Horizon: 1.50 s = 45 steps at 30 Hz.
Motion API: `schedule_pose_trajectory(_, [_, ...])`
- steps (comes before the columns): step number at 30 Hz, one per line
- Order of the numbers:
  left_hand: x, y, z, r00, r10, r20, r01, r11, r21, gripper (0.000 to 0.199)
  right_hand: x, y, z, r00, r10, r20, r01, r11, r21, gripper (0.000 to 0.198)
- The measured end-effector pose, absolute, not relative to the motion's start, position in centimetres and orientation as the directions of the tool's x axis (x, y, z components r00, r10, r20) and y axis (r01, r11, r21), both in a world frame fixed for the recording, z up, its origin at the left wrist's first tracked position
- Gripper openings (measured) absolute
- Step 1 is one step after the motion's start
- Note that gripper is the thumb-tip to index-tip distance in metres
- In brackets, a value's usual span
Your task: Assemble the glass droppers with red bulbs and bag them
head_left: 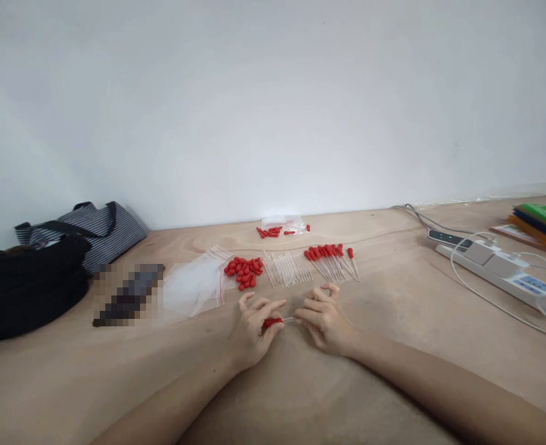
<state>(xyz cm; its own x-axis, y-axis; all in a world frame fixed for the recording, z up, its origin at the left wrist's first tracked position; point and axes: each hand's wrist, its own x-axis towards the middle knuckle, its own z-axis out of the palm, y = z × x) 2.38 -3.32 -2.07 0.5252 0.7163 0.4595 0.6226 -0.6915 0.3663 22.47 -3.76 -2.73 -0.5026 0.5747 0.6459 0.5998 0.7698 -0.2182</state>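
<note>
My left hand (257, 330) is closed on a red rubber dropper bulb (272, 322), pinched between thumb and fingers. My right hand (323, 318) pinches a thin clear glass tube (289, 320), whose left end meets the mouth of the bulb; how far it sits inside I cannot tell. Just beyond my hands lie a heap of loose red bulbs (244, 272), a row of bare glass tubes (289, 269) and, to the right, a row of droppers (328, 256) with red bulbs on their tubes.
Clear zip bags (194, 284) lie left of the bulb heap. Near the wall rests a bag (280, 221) with more red bulbs. A striped bag (115, 232) and black cloth (36, 290) are at left. At right are a power strip (495, 272) with cables and stacked folders (544, 222).
</note>
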Motion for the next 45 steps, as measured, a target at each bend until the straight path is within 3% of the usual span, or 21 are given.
schedule_pose_trajectory(6, [2.4,-3.5,-2.3,0.544,0.711,0.446,0.622,-0.699,0.354,0.041,22.1,-3.4,-2.7,-0.539,0.593,0.597,0.606,0.766,-0.214,0.019])
schedule_pose_trajectory(18, [2.7,-3.4,-2.0,0.537,0.65,0.538,0.621,-0.736,0.27,0.044,22.8,-3.1,-2.1,-0.576,0.662,0.481,0.655,0.725,-0.214,0.018])
schedule_pose_trajectory(26, [2.4,-3.0,-2.0,0.52,0.651,0.554,0.639,-0.726,0.254,0.045,24.1,-2.8,-1.9,-0.588,0.578,0.565,0.625,0.768,-0.135,0.021])
schedule_pose_trajectory(30, [2.3,-3.2,-2.3,0.524,0.621,0.582,0.614,-0.749,0.247,0.038,23.2,-3.2,-2.2,-0.568,0.607,0.556,0.62,0.76,-0.195,0.024])
schedule_pose_trajectory(36, [2.0,-2.5,-2.5,0.505,0.687,0.522,0.67,-0.694,0.266,0.047,23.3,-3.1,-1.8,-0.553,0.701,0.45,0.635,0.705,-0.317,0.02])
schedule_pose_trajectory(38, [1.8,-2.1,-2.4,0.448,0.733,0.512,0.72,-0.635,0.279,0.049,24.0,-2.5,-1.5,-0.452,0.772,0.447,0.688,0.621,-0.377,0.021])
schedule_pose_trajectory(41, [1.5,-1.7,-2.1,0.345,0.788,0.509,0.79,-0.537,0.296,0.048,25.4,-0.9,-1.4,-0.112,0.882,0.458,0.806,0.35,-0.477,0.025])
schedule_pose_trajectory(45, [1.2,-1.5,-2.0,0.307,0.828,0.469,0.827,-0.476,0.299,0.041,27.0,1.5,-1.7,0.266,0.879,0.397,0.869,-0.04,-0.494,0.026])
